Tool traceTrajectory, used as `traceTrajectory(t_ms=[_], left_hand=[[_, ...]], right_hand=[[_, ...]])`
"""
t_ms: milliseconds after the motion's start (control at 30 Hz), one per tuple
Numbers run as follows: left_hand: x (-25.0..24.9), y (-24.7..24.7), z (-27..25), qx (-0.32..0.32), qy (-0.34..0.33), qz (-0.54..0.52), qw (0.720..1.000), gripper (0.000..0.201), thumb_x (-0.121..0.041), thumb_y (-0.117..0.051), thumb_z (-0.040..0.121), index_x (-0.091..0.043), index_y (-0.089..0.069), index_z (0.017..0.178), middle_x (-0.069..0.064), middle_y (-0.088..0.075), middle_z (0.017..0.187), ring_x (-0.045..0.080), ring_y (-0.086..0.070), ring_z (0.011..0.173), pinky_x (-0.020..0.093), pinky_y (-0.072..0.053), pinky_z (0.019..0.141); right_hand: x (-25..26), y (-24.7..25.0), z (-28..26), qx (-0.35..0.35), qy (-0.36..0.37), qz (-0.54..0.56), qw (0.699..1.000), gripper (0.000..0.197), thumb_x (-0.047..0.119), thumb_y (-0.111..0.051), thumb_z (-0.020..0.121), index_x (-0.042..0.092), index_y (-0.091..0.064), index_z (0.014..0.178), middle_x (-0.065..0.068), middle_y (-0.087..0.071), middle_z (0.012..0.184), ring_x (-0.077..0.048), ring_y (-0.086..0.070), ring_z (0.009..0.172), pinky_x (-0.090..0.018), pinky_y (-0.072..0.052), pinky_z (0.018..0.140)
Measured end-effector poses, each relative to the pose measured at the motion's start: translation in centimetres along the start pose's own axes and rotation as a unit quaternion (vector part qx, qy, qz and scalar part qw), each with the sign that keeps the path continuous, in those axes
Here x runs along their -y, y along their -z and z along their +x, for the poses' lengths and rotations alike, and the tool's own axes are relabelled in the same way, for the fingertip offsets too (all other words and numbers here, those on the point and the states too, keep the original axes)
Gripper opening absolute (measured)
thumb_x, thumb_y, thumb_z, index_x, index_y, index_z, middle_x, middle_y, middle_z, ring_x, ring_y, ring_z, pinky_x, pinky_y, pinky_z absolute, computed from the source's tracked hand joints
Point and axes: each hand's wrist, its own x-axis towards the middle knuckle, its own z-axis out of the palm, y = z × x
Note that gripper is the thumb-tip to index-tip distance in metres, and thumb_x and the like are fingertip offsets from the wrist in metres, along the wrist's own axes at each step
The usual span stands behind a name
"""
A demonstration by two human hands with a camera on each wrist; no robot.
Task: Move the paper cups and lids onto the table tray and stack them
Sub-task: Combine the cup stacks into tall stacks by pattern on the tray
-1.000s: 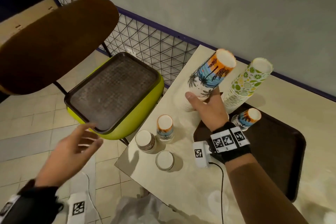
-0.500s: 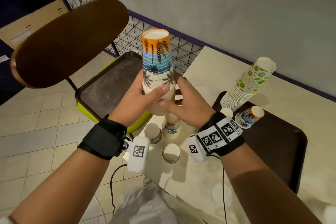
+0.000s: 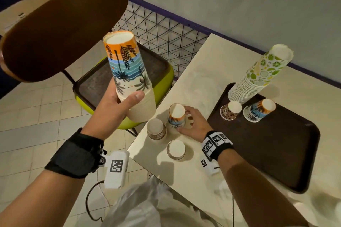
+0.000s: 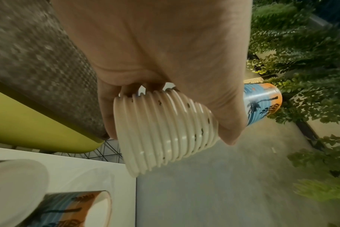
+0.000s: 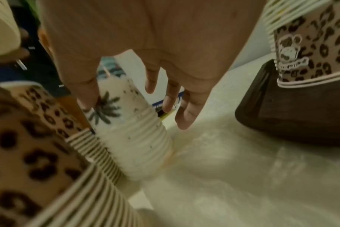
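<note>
Paper palm-print stack (image 3: 129,77) gripped aloft by left hand (image 3: 118,103) — right hand (image 3: 193,125) fingers curl round short palm stack (image 3: 176,116).

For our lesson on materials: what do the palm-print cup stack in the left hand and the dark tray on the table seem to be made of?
Palm-print cup stack: printed paper with a slight sheen; thin rolled rims show, nested in ridges.
Dark tray: probably moulded plastic, matt dark brown, with rounded corners and a raised lip. The pictures alone cannot confirm it.
</note>
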Motion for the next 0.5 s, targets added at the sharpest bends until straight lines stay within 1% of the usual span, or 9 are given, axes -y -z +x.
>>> traceTrajectory(t_ms=[67, 133, 167, 233, 300, 333, 400, 500], left_hand=[[0.3, 0.2, -0.1, 0.001, 0.009, 0.008, 1.0, 0.061, -0.062, -0.069, 0.078, -0.066, -0.04, 0.131, -0.03, -0.059, 0.139, -0.007, -0.058, 0.125, 0.05, -0.045, 0.108], [0.6, 0.2, -0.1, 0.002, 0.016, 0.007, 1.0, 0.062, -0.063, -0.069, 0.077, -0.067, -0.04, 0.131, -0.029, -0.059, 0.139, -0.006, -0.058, 0.125, 0.053, -0.046, 0.108], [0.6, 0.1, -0.1, 0.001, 0.019, 0.004, 1.0, 0.062, -0.063, -0.07, 0.076, -0.069, -0.04, 0.13, -0.029, -0.059, 0.139, -0.005, -0.058, 0.126, 0.055, -0.045, 0.109], [0.6, 0.1, -0.1, -0.004, 0.021, -0.004, 1.0, 0.067, -0.068, -0.074, 0.073, -0.068, -0.04, 0.131, -0.028, -0.059, 0.141, -0.002, -0.057, 0.129, 0.059, -0.043, 0.111], [0.6, 0.0, -0.1, -0.011, 0.02, -0.008, 1.0, 0.081, -0.078, -0.075, 0.068, -0.061, -0.039, 0.138, -0.023, -0.057, 0.145, 0.004, -0.055, 0.133, 0.061, -0.042, 0.112], [0.7, 0.0, -0.1, -0.014, 0.02, -0.01, 1.0, 0.086, -0.08, -0.075, 0.066, -0.058, -0.038, 0.141, -0.022, -0.057, 0.145, 0.005, -0.055, 0.133, 0.062, -0.043, 0.111], [0.7, -0.1, 0.0, -0.016, 0.021, -0.01, 1.0, 0.09, -0.081, -0.075, 0.065, -0.055, -0.037, 0.143, -0.021, -0.057, 0.145, 0.005, -0.055, 0.133, 0.062, -0.043, 0.112], [0.7, -0.2, 0.2, -0.016, 0.026, -0.009, 0.999, 0.096, -0.082, -0.075, 0.064, -0.051, -0.036, 0.147, -0.021, -0.057, 0.146, 0.006, -0.054, 0.135, 0.062, -0.041, 0.113]], right_hand=[[-0.1, -0.6, 0.6, 0.012, -0.013, 0.0, 1.0, 0.096, 0.039, -0.092, 0.063, 0.035, -0.038, 0.142, 0.001, -0.046, 0.133, -0.012, -0.048, 0.124, -0.032, -0.041, 0.11], [-0.3, -1.2, 1.2, 0.006, -0.022, 0.005, 1.0, 0.104, 0.048, -0.092, 0.053, 0.04, -0.037, 0.141, 0.002, -0.049, 0.135, -0.017, -0.051, 0.128, -0.039, -0.043, 0.111], [-0.5, -1.6, 1.6, 0.002, -0.025, 0.003, 1.0, 0.104, 0.052, -0.09, 0.05, 0.042, -0.038, 0.14, 0.003, -0.052, 0.136, -0.018, -0.053, 0.128, -0.041, -0.044, 0.111], [-0.7, -2.2, 2.1, -0.005, -0.03, -0.017, 0.999, 0.097, 0.057, -0.086, 0.05, 0.043, -0.041, 0.136, 0.006, -0.06, 0.132, -0.016, -0.058, 0.123, -0.042, -0.048, 0.106], [-0.9, -2.8, 2.5, -0.013, -0.042, -0.039, 0.998, 0.095, 0.062, -0.082, 0.052, 0.045, -0.039, 0.135, 0.008, -0.065, 0.125, -0.017, -0.062, 0.117, -0.041, -0.053, 0.1], [-1.0, -3.1, 2.6, -0.013, -0.043, -0.053, 0.998, 0.095, 0.064, -0.08, 0.053, 0.046, -0.036, 0.135, 0.006, -0.065, 0.121, -0.018, -0.062, 0.114, -0.041, -0.054, 0.098], [-0.8, -3.3, 2.7, -0.013, -0.047, -0.068, 0.996, 0.096, 0.065, -0.078, 0.052, 0.049, -0.032, 0.135, 0.004, -0.065, 0.116, -0.02, -0.063, 0.11, -0.04, -0.055, 0.095], [0.0, -3.1, 2.6, -0.002, -0.056, -0.058, 0.997, 0.096, 0.06, -0.077, 0.054, 0.05, -0.029, 0.136, -0.001, -0.058, 0.117, -0.021, -0.059, 0.11, -0.039, -0.053, 0.098]])
